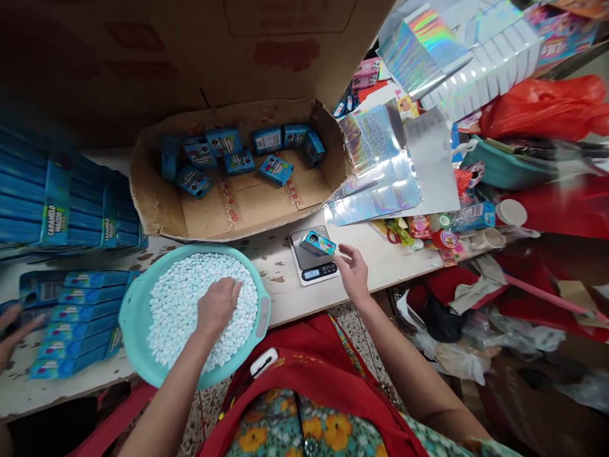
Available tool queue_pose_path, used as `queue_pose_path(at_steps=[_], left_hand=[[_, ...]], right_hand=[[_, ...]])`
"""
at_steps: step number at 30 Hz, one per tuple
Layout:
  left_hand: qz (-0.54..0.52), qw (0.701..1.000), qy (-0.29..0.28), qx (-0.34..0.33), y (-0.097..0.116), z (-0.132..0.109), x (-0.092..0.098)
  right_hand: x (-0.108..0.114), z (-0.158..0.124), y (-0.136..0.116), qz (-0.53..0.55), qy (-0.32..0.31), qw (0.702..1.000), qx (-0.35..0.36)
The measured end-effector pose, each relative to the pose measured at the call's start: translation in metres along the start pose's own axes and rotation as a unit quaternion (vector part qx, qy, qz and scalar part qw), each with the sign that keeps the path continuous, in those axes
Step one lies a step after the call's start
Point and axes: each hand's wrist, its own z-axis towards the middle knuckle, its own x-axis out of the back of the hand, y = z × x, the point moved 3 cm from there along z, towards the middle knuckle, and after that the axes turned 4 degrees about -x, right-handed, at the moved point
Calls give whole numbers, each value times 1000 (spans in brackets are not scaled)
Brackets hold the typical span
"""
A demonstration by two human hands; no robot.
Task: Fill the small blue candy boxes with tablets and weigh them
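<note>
My left hand is down on the heap of small pale-blue candies in a turquoise basin. Its fingers are curled in, and what lies inside them is hidden. My right hand is beside the kitchen scale, thumb and fingers apart, its fingertips close to the right end of a small blue box. That box rests tilted on the scale's plate; whether the fingertips touch it I cannot tell. The scale's display is lit.
Behind the basin, a cut-down cardboard carton holds several blue boxes. More blue boxes are stacked at the left, and packed rows lie below, near another person's hand. Shiny holographic sheets cover the table's right.
</note>
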Motion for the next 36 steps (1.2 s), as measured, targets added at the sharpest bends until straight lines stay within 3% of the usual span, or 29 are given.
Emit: queue_pose_path(at_steps=[3, 5, 6, 7, 10, 11, 12, 13, 15, 19, 22, 25, 27, 31, 34, 36], left_hand=[[-96, 992, 21, 83, -5, -1, 7], [-273, 944, 84, 168, -17, -3, 17], [-389, 888, 121, 214, -24, -5, 22], [-509, 807, 154, 255, -31, -7, 25], [-768, 525, 169, 327, -42, -12, 32], [-810, 458, 149, 334, -41, -13, 36], [-837, 413, 132, 333, -37, -14, 42], [-855, 389, 123, 322, -32, -14, 50], [-871, 389, 141, 264, -16, -14, 72], [-819, 485, 273, 139, 19, -14, 114], [-754, 549, 343, 112, 30, -14, 121], [-719, 589, 353, 109, 31, -14, 116], [-714, 593, 352, 120, 31, -13, 114], [-724, 567, 356, 167, 32, -7, 117], [-739, 561, 329, 177, 29, -3, 118], [-718, 593, 312, 189, 17, -5, 114]], right_hand=[[-24, 9, -14, -44, -40, 997, 58], [-36, 11, -29, -67, -37, 995, 71], [-40, 9, -40, -67, -33, 994, 81], [-43, 5, -53, -62, -33, 993, 100], [-55, -22, -99, -39, -80, 978, 187], [-61, -34, -114, -38, -114, 970, 212], [-70, -46, -125, -39, -151, 960, 233], [-79, -57, -135, -41, -187, 949, 250], [-101, -79, -145, -51, -246, 926, 280], [-137, -105, -148, -80, -289, 901, 314], [-150, -111, -147, -95, -292, 899, 312], [-153, -112, -146, -110, -298, 897, 307], [-154, -110, -144, -120, -305, 896, 299], [-154, -106, -141, -121, -311, 898, 287], [-154, -100, -139, -101, -318, 906, 261], [-150, -94, -139, -75, -327, 914, 228]])
